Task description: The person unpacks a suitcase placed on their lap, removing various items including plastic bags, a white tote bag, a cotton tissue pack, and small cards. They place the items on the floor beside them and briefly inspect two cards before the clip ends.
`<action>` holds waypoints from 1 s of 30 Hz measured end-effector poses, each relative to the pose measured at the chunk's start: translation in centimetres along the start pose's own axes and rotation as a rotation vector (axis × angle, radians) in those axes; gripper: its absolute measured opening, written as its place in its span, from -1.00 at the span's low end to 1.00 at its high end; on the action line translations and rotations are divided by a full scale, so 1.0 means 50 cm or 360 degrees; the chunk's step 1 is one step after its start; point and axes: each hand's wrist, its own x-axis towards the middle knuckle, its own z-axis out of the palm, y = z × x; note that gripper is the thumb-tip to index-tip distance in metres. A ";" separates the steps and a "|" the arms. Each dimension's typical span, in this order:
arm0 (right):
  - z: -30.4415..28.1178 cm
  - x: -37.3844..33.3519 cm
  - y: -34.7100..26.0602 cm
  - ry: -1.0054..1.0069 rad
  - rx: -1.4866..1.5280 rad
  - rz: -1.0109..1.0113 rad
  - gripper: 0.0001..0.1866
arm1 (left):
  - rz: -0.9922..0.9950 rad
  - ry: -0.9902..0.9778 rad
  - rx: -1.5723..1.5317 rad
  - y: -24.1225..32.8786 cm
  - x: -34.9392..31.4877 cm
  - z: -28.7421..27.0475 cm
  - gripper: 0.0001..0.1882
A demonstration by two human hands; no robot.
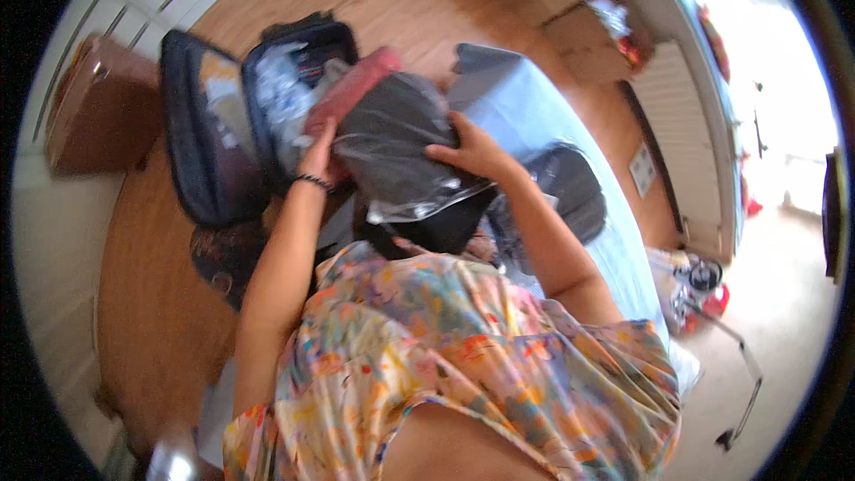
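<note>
Between my two hands is a dark grey, flat folded item in a clear plastic bag, its kind hidden by the wrapping. My right hand grips its right edge, thumb on top. My left hand, below a dark beaded bracelet, is closed at its left side, where a red wrapped bundle lies against it; the fingers are partly hidden. Just beyond my left hand stands an open dark suitcase with clear plastic packages inside. A black fabric thing lies under the bag, near my lap.
A light blue sheet covers a surface on the right, with another dark item in clear plastic on it. A brown box-like case stands far left. Cardboard boxes and a white radiator are at the far right.
</note>
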 end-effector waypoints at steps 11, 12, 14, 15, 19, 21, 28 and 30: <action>-0.040 -0.228 0.204 -0.0213 -0.1528 0.0366 -0.56 | 0.0216 0.0252 0.0505 -0.007 -0.021 0.089 -0.55; -0.036 -0.270 0.232 -0.0277 -0.1573 0.0481 -0.57 | 0.0220 0.0247 0.0494 -0.001 -0.032 0.104 -0.60; -0.037 -0.373 0.301 -0.0305 -0.1656 0.0632 -0.58 | 0.0269 0.0190 0.0541 -0.001 -0.038 0.113 -0.58; -0.042 -0.416 0.331 -0.0270 -0.1682 0.0675 -0.58 | 0.0292 0.0169 0.0562 0.000 -0.040 0.112 -0.57; -0.034 -0.408 0.311 -0.0019 -0.0817 0.0595 -0.48 | 0.0334 -0.0045 0.0596 -0.004 -0.015 0.069 -0.54; -0.011 -0.297 0.245 0.0367 -0.0017 0.0267 -0.53 | 0.0346 -0.0058 0.0619 -0.001 -0.037 0.097 -0.53; -0.025 -0.063 0.048 -0.0012 0.1087 0.0431 -0.39 | 0.0452 -0.0285 0.0544 0.016 -0.045 0.162 -0.52; -0.105 -0.141 -0.014 0.0207 0.0908 0.0466 -0.48 | 0.0425 -0.0407 0.0525 0.004 -0.074 0.225 -0.50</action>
